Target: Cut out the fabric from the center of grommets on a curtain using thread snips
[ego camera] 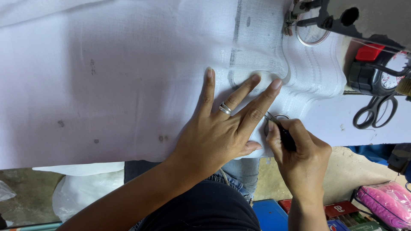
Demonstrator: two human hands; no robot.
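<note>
Here the right hand (pixel 299 147) is clenched on small metal snips (pixel 276 122) at the near edge of the white cloth (pixel 128 85), while the left hand (pixel 222 128) presses flat, fingers spread, just at nine o'clock of it. Outward, the cloth covers the table to its front edge; at two o'clock stands a sewing machine (pixel 342 21), at three o'clock black scissors (pixel 374 111). Bare concrete floor (pixel 351 171) shows below.

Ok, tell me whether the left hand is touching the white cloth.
Touching. The head view shows the left hand pressed flat on the white cloth, fingers spread, with no gap beneath them.
</note>
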